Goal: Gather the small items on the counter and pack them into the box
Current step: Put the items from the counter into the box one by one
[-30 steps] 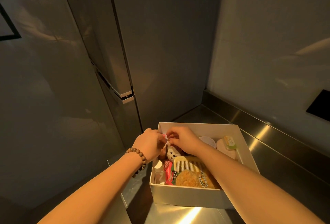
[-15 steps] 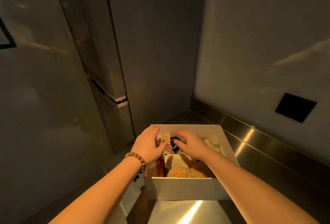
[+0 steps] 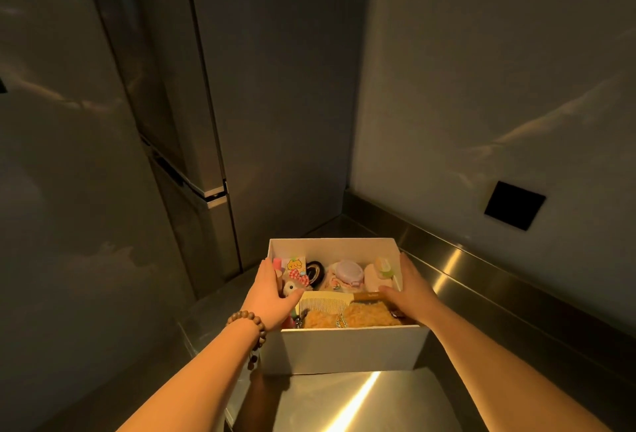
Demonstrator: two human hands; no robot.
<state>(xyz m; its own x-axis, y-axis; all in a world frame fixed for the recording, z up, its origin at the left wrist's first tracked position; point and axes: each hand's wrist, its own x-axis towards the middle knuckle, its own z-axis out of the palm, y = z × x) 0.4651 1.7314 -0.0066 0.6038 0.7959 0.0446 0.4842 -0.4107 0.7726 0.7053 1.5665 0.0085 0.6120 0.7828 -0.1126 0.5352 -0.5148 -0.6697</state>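
A white open box (image 3: 344, 349) stands on the steel counter (image 3: 361, 404) in front of me. It is filled with small items: a cream comb (image 3: 327, 301), a fuzzy orange plush (image 3: 361, 316), a small plush toy (image 3: 292, 286), a black round case (image 3: 315, 271), a lilac round container (image 3: 347, 271) and a colourful card (image 3: 296, 264). My left hand (image 3: 270, 297), with a bead bracelet on its wrist, grips the box's left wall, thumb inside. My right hand (image 3: 411, 290) grips the right wall in the same way.
A tall dark refrigerator (image 3: 192, 142) stands at the left, close to the box. The grey wall (image 3: 481, 87) at the right carries a black square plate (image 3: 514, 205). A steel upstand (image 3: 481, 266) runs along the counter's back edge.
Both hands have left the items in the middle of the box and moved apart to its side walls. The box now sits squarer to me.
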